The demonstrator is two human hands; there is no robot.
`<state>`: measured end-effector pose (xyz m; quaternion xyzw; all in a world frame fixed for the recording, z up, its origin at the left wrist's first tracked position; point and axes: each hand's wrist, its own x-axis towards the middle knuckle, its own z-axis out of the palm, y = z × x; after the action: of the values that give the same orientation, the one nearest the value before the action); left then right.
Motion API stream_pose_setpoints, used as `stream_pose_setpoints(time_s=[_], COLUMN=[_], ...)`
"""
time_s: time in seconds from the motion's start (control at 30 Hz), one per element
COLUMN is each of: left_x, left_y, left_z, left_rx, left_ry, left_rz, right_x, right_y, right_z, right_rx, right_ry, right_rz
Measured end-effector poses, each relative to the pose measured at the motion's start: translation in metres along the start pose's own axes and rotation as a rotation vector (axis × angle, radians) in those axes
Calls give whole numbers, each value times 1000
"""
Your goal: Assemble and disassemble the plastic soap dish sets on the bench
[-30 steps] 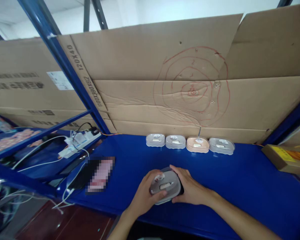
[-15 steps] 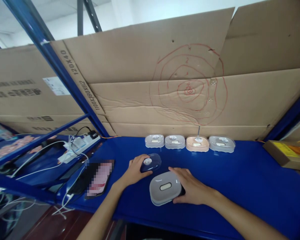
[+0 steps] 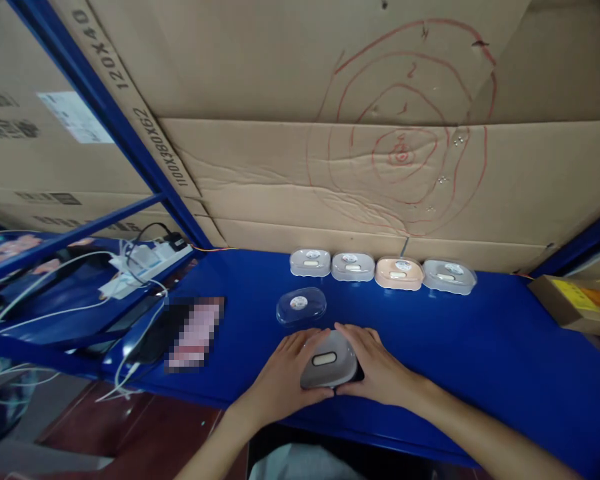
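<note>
A small grey oval box (image 3: 336, 368) with a pale inset tab on top is between my two hands near the front of the table. My left hand (image 3: 293, 370) wraps its left side, thumb at the near edge. From the right, my right hand (image 3: 377, 367) grips the other side, its fingertips close to those of the left. The hands cover both ends of the box. Just beyond them a clear plastic cover (image 3: 301, 306) with a round white sticker lies on the blue table (image 3: 460, 373), touched by neither hand.
Along the back stand several similar boxes under clear covers, among them a peach one (image 3: 399, 274) and a grey one (image 3: 450, 277). At left are a phone (image 3: 195, 333), cables and a power strip (image 3: 155, 263). A cardboard box (image 3: 575, 303) sits at right, before a cardboard wall (image 3: 280, 153).
My left hand has let go of the clear cover and come to the grey box, which both hands now hold. The camera view has tilted down.
</note>
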<state>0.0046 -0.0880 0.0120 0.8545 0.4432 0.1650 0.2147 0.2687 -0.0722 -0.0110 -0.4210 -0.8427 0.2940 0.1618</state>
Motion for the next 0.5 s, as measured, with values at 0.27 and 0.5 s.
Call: stream_pose_setpoints(time_s=[0.27,0.5], left_x=[-2,-11], left_y=[-12,-24], left_z=[5,-3], left_rx=[-328,-425], left_ry=[121,210], left_rz=[-155,-191], right_x=[0,1], right_y=[4,3], right_z=[-12,-16], right_rx=[78,87], right_ry=[-24,-51], right_rz=[54,-7])
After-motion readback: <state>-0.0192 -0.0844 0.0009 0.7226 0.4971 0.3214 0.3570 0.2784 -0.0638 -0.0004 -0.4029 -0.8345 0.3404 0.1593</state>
